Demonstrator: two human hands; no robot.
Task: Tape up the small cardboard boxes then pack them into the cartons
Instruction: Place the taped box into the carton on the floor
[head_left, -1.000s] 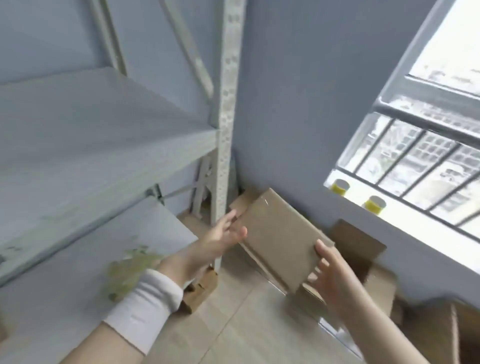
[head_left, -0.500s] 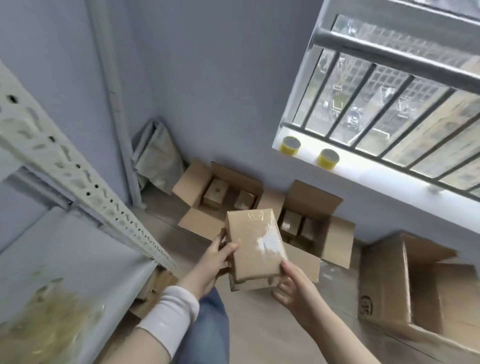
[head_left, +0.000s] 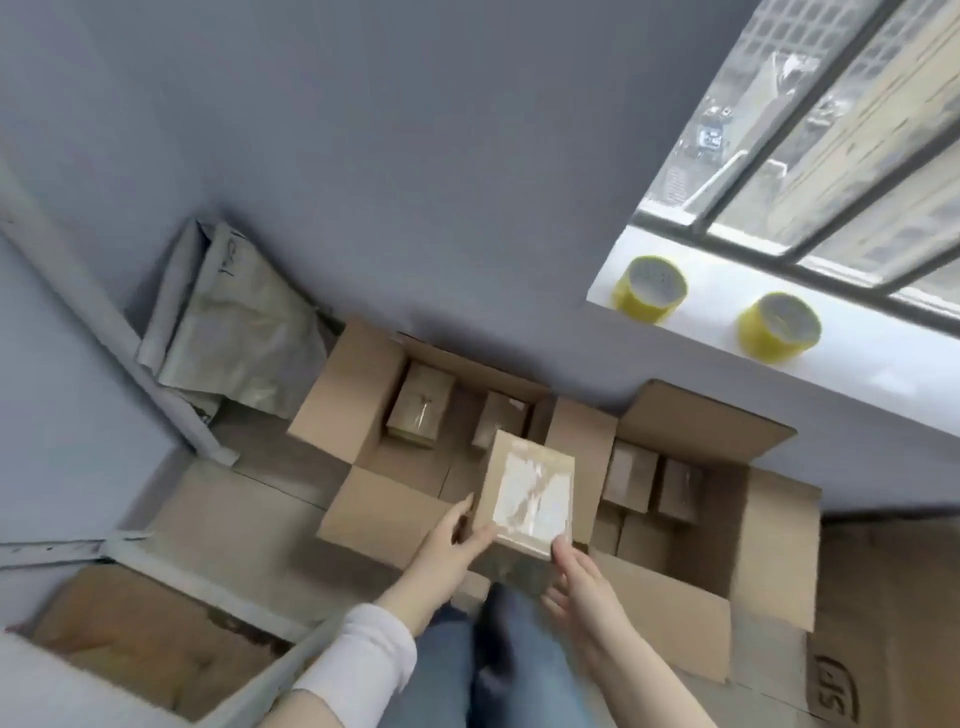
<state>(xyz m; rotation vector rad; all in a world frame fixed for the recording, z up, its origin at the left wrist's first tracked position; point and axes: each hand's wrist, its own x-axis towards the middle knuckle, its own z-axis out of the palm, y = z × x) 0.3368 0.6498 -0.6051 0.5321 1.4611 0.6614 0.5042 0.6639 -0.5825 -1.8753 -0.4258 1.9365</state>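
Left hand (head_left: 449, 545) and right hand (head_left: 582, 582) are gripping the taped small box (head_left: 527, 493), centre frame, over the flaps between the left carton (head_left: 345, 400) and right carton (head_left: 774, 540), both holding other boxes (head_left: 420, 405). Yellow tape rolls (head_left: 649, 285) are sitting upper right on the windowsill (head_left: 857, 374).

Two tape rolls (head_left: 649, 285) (head_left: 779, 325), two open cartons (head_left: 345, 395) (head_left: 701, 421), perhaps five small boxes (head_left: 530, 488) (head_left: 421, 405) (head_left: 501, 421) (head_left: 631, 475) (head_left: 675, 486).

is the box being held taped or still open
Taped shut: glossy clear tape covers the top of the box, held by the left hand and right hand.
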